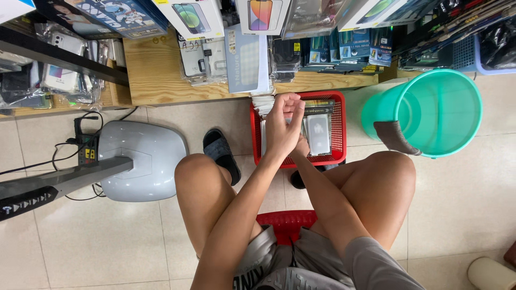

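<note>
My left hand (281, 124) is raised over a red plastic basket (337, 124) on the floor, its fingers bunched together at the top. I cannot make out anything between them. My right hand (302, 146) lies just below and behind it, mostly hidden, with only the wrist and heel of the hand showing at the basket's front rim. The basket holds several flat clear and grey packets (318, 131), and a stack of white packets (262, 103) stands at its far left corner. I sit on a red stool (286, 221) with my knees apart.
A teal plastic bucket (441, 110) stands right of the basket. At left is a grey fan base (142, 158) with cables and a power strip (86, 153). A black slipper (221, 153) lies by my left knee. A wooden shelf (161, 75) ahead carries boxed and bagged phone accessories.
</note>
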